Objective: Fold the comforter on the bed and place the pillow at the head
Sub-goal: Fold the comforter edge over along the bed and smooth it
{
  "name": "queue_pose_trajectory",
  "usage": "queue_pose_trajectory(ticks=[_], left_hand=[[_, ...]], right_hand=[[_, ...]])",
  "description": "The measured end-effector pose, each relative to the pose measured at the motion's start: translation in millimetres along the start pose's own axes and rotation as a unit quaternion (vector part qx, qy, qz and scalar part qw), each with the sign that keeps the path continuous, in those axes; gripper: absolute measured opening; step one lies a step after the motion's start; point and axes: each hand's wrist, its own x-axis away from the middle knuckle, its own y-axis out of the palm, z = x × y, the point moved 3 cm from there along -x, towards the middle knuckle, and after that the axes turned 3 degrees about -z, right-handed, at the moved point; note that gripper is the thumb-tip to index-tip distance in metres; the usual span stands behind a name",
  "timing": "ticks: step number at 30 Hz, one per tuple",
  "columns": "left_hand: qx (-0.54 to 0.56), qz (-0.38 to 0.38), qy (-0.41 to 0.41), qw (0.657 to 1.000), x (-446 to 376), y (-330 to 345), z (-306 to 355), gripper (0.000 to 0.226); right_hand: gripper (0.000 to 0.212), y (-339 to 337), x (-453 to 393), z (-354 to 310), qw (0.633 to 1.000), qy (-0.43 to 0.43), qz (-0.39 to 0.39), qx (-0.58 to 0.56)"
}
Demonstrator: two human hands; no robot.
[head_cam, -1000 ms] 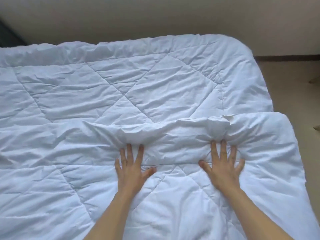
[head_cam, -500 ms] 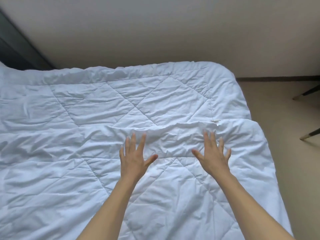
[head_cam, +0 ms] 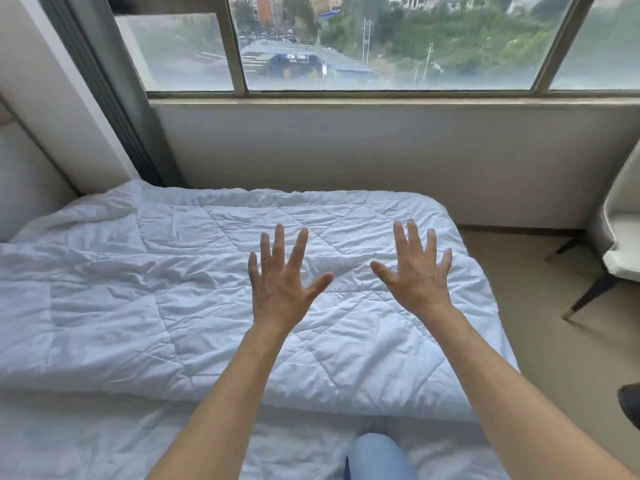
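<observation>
Kneeling at the near edge of the bed, we see our knee in light blue fabric resting on the bare sheet. Beyond it the white comforter lies folded, its long axis running left to right across the bed, its folded near edge parallel to the bed's near edge. Our left hand and right hand hold nothing, fingers spread wide, palms down over the comforter's right half; we cannot tell whether they touch it. Farther off, a window spans the wall, and a chair stands past the bed's right edge.
</observation>
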Motion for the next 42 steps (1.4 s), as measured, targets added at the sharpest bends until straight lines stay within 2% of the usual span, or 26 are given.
queue_pose_trajectory(ticks=[8,17,24,34,38,42], left_hand=[[0.027,0.013,0.025,0.999,94,-78,22,0.091],[0.076,0.003,0.062,0.995,150,-86,93,0.091],[0.088,-0.015,0.106,0.990,180,-61,203,0.090],[0.086,-0.041,0.105,0.990,215,9,415,0.091],[0.087,-0.048,0.101,0.990,205,29,469,0.091],[0.091,-0.051,0.075,0.992,180,56,495,0.088]], right_hand=[[0.088,-64,131,-27,0.999,0.011,0.018,0.024],[0.088,-117,222,17,0.998,0.048,0.033,0.036],[0.087,-162,278,121,0.992,0.114,0.048,0.012],[0.085,-252,335,336,0.986,0.158,0.054,0.004],[0.084,-273,330,391,0.985,0.161,0.054,-0.008],[0.084,-272,302,427,0.988,0.146,0.047,-0.015]])
